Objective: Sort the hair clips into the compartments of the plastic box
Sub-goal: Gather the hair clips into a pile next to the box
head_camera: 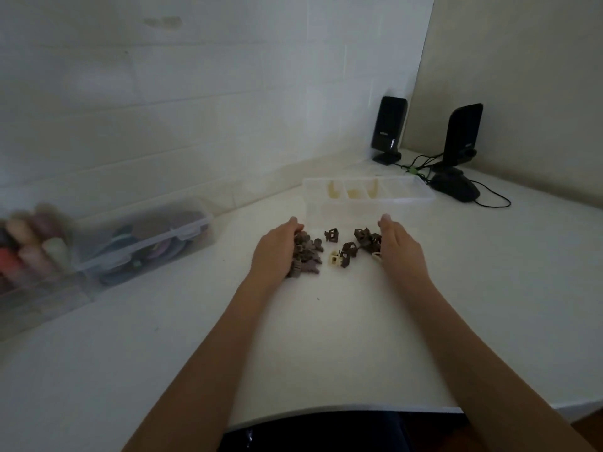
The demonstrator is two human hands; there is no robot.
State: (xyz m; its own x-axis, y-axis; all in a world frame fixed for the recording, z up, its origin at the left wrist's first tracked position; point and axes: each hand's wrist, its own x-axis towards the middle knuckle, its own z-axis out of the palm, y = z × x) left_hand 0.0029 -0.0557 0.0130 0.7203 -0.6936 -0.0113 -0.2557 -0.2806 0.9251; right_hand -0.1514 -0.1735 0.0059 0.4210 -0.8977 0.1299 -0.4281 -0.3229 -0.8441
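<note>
A clear plastic box (pixel 368 203) with several compartments stands on the white table, beyond a scatter of small hair clips. Most of the clips are dark brown (pixel 306 252), heaped at the left; a single dark clip (pixel 331 235) lies apart, and a cream clip (pixel 334 258) lies in the middle. My left hand (pixel 277 249) rests against the left side of the heap with straight fingers. My right hand (pixel 396 246) lies edge-on against the right group of dark clips (pixel 367 238), fingers straight. A few pale pieces show inside the box's back compartments.
A clear lidded storage box (pixel 143 243) of coloured items sits at the left, with blurred coloured objects (pixel 29 243) beside it. Two black speakers (pixel 388 130) (pixel 461 138) and a black mouse (pixel 455 187) with cables stand at the back right. Wall close behind.
</note>
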